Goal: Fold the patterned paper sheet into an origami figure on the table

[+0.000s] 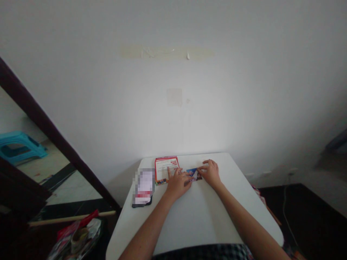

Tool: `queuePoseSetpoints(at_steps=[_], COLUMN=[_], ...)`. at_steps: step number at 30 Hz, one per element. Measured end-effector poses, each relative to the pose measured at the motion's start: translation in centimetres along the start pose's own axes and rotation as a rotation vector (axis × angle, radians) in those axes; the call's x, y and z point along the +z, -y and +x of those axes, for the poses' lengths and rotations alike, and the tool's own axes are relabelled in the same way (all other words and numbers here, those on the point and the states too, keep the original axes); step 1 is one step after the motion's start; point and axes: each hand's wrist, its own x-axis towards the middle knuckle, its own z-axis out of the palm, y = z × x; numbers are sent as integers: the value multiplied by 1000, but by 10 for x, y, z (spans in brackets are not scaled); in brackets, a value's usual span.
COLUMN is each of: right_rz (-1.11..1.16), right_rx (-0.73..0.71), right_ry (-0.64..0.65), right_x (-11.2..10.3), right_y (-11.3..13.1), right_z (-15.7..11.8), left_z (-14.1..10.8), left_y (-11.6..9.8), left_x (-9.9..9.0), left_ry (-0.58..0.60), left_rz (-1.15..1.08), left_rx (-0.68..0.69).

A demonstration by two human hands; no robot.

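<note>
A small printed card or picture [193, 174], mostly blue with dark and pale parts, lies on the white table [195, 216] between my hands. My left hand [177, 184] rests with fingers spread, partly over a red-edged leaflet [162, 171] and touching the left side of the card. The thumb and index finger of my right hand [211, 173] come together at the card's right edge, other fingers raised. My fingers cover parts of both the card and the leaflet.
On the table's left side is a phone [143, 187], its screen pixelated. A white wall [206, 119] rises behind the table. Left, on the floor, stands a bag of mixed items [81, 238] near a dark-framed mirror [67, 155] reflecting a blue stool [24, 146].
</note>
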Motion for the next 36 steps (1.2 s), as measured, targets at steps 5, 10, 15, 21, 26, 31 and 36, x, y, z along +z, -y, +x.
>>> queuePoseSetpoints(at_steps=[5, 10, 15, 21, 26, 31, 36], right_rz=[-22, -26, 56, 105, 49, -2, -50], right_rx=[9, -15, -33, -53, -8, 24, 40], right_ry=[-4, -17, -70, -79, -6, -9, -5], right_x=[1, 1, 3, 5, 2, 2, 4], right_y=[0, -1, -11, -18, -9, -2, -2], right_z=[0, -1, 1, 2, 1, 0, 3], left_z=[0, 1, 0, 0, 1, 1, 2], left_y=[-1, -2, 0, 3, 1, -2, -2], left_x=[0, -1, 1, 5, 4, 3, 2], left_ry=[0, 17, -4, -27, -19, -17, -7], left_rz=[4, -11, -35, -56, -57, -57, -54], left_rx=[-11, -26, -42, -54, -65, -67, -69])
